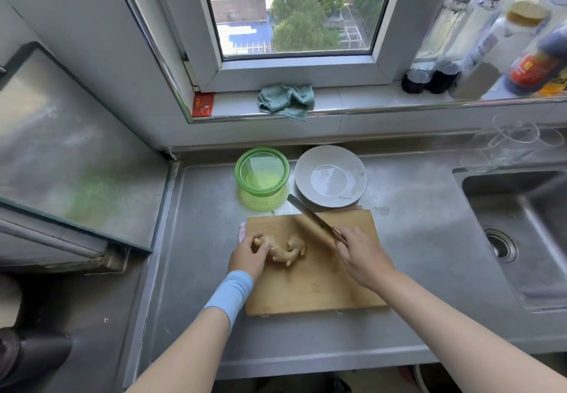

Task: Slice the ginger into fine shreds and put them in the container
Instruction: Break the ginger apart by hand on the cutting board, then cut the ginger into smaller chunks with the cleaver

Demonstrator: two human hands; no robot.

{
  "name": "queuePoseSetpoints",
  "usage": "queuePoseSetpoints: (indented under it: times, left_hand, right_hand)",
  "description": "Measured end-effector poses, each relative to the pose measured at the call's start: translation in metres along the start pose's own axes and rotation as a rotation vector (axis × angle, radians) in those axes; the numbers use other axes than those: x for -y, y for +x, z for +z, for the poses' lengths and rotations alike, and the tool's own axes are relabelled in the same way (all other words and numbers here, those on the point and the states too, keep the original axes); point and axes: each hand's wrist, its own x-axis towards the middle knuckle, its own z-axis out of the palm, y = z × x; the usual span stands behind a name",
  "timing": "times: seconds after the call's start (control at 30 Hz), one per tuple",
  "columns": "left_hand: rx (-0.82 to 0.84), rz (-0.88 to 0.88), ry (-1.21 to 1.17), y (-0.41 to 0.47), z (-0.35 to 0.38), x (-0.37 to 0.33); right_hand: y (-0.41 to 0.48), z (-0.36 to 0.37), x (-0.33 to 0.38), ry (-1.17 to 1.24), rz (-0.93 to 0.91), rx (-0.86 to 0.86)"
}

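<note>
Both hands work: left hand (248,258) grips ginger (288,251), right hand (362,257) holds knife (310,217).

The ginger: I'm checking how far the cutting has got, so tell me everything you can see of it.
The ginger is one whole knobbly root, pale tan-yellow, branching into several stubby lobes. It lies flat on the left part of the wooden cutting board. The left hand grips its left end, fingers curled over it. The knife, held by the right hand, is slanted just right of it; contact cannot be told. No slices or shreds show.
</note>
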Motion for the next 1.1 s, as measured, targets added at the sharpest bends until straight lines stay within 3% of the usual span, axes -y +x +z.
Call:
queuePoseSetpoints:
  times: [0.13, 0.23, 0.3, 0.37, 0.5, 0.67, 1.1]
  left_hand:
    - [-0.138, 0.11, 0.059, 0.0, -0.001, -0.008]
    - [-0.291, 0.393, 0.185, -0.005, 0.007, -0.007]
    - [-0.269, 0.6, 0.35, -0.005, 0.013, 0.004]
    - [-0.163, 0.687, 0.456, -0.005, 0.015, 0.011]
    - [-0.14, 0.774, 0.504, -0.002, 0.014, 0.012]
    - [-0.229, 0.908, 0.456, -0.006, 0.018, 0.019]
    - [-0.356, 0.892, 0.539, -0.01, 0.025, 0.003]
  right_hand:
    - [0.002, 0.001, -0.002, 0.005, -0.016, 0.004]
    - [0.004, 0.002, -0.002, 0.005, -0.022, 0.006]
    - [0.005, 0.002, -0.001, 0.005, -0.021, 0.001]
    - [0.006, -0.001, 0.001, 0.013, -0.01, -0.012]
    - [0.001, -0.007, 0.007, -0.004, 0.009, -0.004]
    - [-0.026, -0.005, 0.006, -0.083, -0.033, -0.016]
    - [-0.079, 0.034, -0.014, -0.175, -0.204, -0.145]
